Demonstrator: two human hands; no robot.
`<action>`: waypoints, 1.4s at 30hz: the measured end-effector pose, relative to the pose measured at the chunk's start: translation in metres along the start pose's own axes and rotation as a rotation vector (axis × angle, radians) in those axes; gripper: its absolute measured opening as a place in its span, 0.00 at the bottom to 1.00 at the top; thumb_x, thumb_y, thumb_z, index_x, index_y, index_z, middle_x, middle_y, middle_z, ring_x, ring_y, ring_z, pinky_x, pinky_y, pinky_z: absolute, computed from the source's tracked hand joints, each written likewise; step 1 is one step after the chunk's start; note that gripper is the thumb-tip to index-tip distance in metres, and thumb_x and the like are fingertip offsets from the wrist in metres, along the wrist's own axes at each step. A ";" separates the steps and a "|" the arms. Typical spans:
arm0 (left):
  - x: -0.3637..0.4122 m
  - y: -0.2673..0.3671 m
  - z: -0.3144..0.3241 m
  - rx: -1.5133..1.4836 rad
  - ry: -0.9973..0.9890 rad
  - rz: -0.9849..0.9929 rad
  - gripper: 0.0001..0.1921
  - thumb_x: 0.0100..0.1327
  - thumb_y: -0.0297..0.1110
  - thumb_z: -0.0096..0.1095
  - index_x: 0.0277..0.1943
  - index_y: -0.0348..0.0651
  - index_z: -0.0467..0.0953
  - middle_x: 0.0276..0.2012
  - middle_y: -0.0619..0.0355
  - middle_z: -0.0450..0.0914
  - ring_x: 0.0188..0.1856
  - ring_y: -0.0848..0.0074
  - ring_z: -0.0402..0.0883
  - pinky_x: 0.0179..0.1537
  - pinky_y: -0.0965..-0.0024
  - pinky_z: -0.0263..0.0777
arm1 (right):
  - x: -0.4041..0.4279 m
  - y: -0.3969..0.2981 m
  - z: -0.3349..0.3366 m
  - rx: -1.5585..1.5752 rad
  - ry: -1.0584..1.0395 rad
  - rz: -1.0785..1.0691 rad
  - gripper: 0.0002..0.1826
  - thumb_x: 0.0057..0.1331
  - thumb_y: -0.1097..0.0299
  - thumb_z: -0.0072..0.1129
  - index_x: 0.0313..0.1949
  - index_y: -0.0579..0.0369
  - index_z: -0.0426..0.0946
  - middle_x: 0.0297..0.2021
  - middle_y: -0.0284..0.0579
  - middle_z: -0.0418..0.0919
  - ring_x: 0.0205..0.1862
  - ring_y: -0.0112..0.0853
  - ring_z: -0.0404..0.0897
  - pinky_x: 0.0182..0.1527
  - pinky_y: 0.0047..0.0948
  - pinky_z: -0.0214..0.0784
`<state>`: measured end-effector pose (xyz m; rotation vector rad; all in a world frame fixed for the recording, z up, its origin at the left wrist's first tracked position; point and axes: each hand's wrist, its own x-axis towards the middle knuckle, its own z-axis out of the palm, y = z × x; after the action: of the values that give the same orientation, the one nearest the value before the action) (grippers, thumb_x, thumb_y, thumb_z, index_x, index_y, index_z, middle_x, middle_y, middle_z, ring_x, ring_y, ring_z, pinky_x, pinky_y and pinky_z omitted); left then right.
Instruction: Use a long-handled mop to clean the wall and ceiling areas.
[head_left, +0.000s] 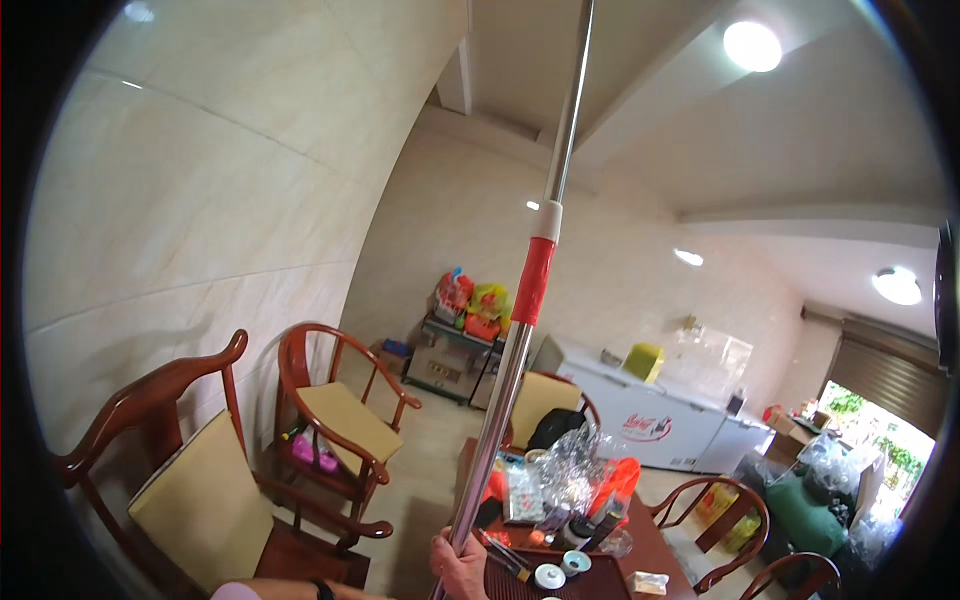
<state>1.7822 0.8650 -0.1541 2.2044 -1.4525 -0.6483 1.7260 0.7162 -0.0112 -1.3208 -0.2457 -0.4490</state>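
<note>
My right hand (461, 566) is wrapped around the lower part of a telescopic metal pole (506, 390). The pole rises steeply and leans a little to the right, with a red sleeve (536, 281) and a white collar (550, 221) partway up. Its upper end runs out of the top of the picture and its lower end is hidden below. My left forearm, with a black wristband (324, 590), crosses the bottom edge; the left hand itself is out of view. Beside my right hand lies a dark tea tray (592, 581) with a lidded white cup (550, 576) and a pale blue cup (576, 562).
Wooden armchairs with tan cushions (206, 502) stand at the left along a tiled wall (202, 187). Plastic wrapping (574, 469), jars and packets crowd the wooden table (652, 544). Behind are a white chest freezer (637, 420) and a low cabinet (442, 367). Ceiling lamps (752, 46) hang overhead.
</note>
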 end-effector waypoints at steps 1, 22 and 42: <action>0.012 -0.007 0.017 -0.026 0.001 0.012 0.42 0.47 0.48 0.76 0.62 0.39 0.63 0.57 0.53 0.70 0.57 0.67 0.71 0.56 0.64 0.66 | 0.003 0.003 -0.001 0.047 -0.030 0.051 0.07 0.66 0.70 0.58 0.41 0.51 0.71 0.18 0.27 0.67 0.14 0.15 0.63 0.15 0.16 0.53; 0.141 -0.037 0.213 -0.382 -0.179 0.320 0.10 0.45 0.40 0.69 0.32 0.51 0.81 0.26 0.57 0.82 0.30 0.64 0.82 0.35 0.58 0.74 | -0.012 -0.106 -0.036 0.069 -0.144 0.120 0.10 0.60 0.74 0.60 0.36 0.56 0.66 0.22 0.39 0.70 0.19 0.25 0.70 0.21 0.23 0.63; 0.128 -0.007 0.178 0.233 -0.200 0.298 0.20 0.53 0.46 0.57 0.52 0.72 0.78 0.33 0.56 0.83 0.35 0.59 0.83 0.35 0.55 0.77 | -0.086 -0.136 -0.054 -0.136 0.033 -0.219 0.09 0.69 0.66 0.55 0.34 0.52 0.65 0.21 0.34 0.67 0.19 0.22 0.64 0.21 0.23 0.58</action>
<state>1.7264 0.7332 -0.3206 2.0694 -2.0015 -0.6367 1.5837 0.6548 0.0588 -1.4240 -0.3391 -0.6816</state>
